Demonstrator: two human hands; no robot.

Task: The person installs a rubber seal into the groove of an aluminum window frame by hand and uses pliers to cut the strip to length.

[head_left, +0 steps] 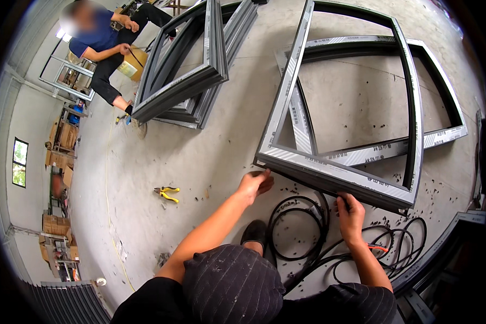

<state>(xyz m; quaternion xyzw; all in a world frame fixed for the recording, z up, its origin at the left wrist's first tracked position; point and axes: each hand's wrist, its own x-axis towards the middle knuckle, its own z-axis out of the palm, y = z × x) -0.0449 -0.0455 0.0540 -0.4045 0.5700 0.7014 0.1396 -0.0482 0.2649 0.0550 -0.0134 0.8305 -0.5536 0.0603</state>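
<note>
A grey metal window frame (335, 171), covered in printed protective film, stands tilted in front of me on top of another frame (445, 136). A thin black rubber sealing strip (302, 184) runs along its near side. At the near left corner my left hand (254, 186) has its fingers curled at the strip's end, thumb against the frame's edge. Farther right, my right hand (351, 214) pinches the strip below that side. From there the strip trails down to loose black coils (298, 229) on the floor.
Yellow-handled pliers (168, 193) lie on the floor to my left. An orange-handled tool (377, 247) rests among the right coils. More frames (210, 81) are stacked at the far left, where a seated person (100, 43) works. Small black scraps litter the floor.
</note>
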